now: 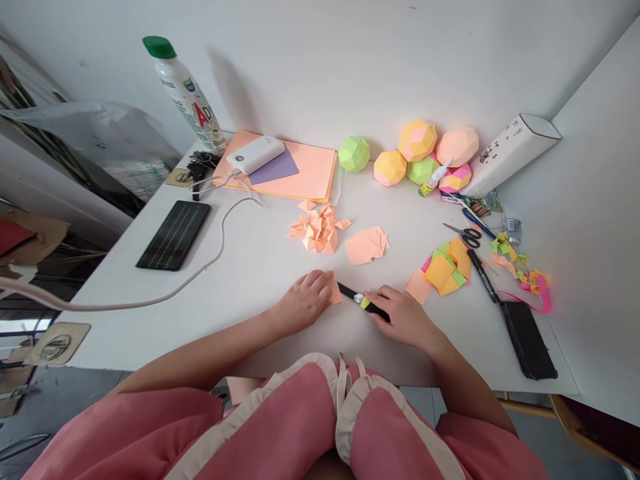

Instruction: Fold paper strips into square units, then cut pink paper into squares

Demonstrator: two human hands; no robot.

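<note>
My left hand (306,300) rests on the white table (240,267) with curled fingers pressing down a small peach paper piece (335,293). My right hand (403,317) grips a black tool with a yellow-green band (363,301); its tip lies against the paper's edge. Just beyond the hands lie a heap of folded peach paper units (317,230) and a small stack of flat peach squares (367,245).
Coloured paper balls (417,150) sit at the back by a white box (515,150). Also here: a peach paper stack (310,173) with a power bank (255,155), bottle (187,93), phone (174,235), scissors (467,235), coloured squares (445,270), a black case (529,340).
</note>
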